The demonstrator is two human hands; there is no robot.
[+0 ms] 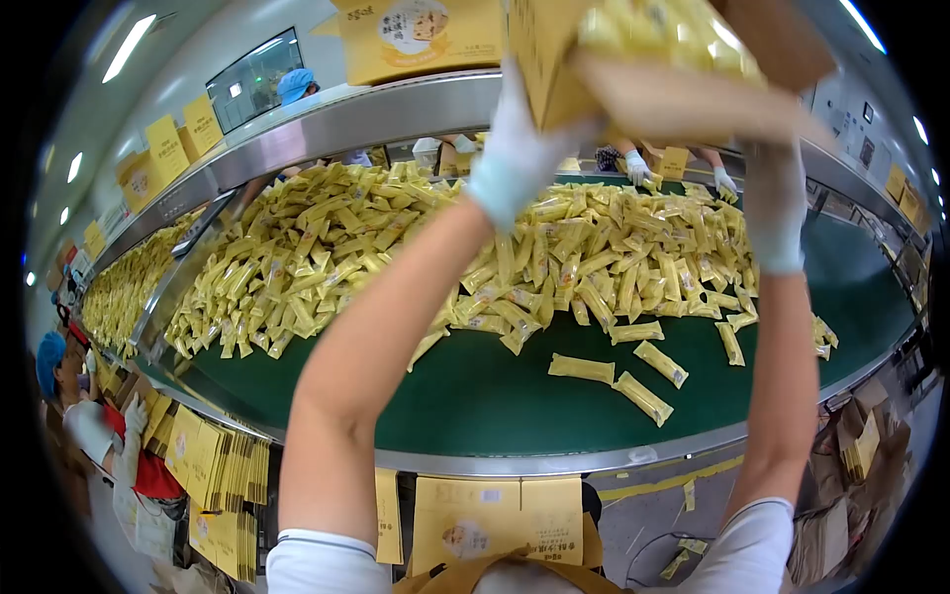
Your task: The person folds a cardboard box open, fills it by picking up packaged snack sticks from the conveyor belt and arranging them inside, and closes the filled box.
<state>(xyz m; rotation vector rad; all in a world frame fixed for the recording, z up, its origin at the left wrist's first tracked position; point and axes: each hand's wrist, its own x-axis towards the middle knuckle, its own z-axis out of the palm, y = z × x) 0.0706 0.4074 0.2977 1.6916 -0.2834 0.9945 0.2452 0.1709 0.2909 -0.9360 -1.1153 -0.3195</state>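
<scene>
Brt ceiling lts (129,48), fisheye edge dist., held box (683,97) blurry.

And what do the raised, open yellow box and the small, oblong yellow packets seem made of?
The raised, open yellow box: probably matt cardboard, judging by its stiff-looking brown flaps, though blurred. The small, oblong yellow packets: likely glossy plastic film, given the bright highlights.

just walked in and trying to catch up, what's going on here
A person's gloved left hand and right hand hold an open carton, yellow packets inside, up above a green belt. A big heap of similar packets lies on the belt, and a co-worker's gloved hand is at its far edge.
</scene>
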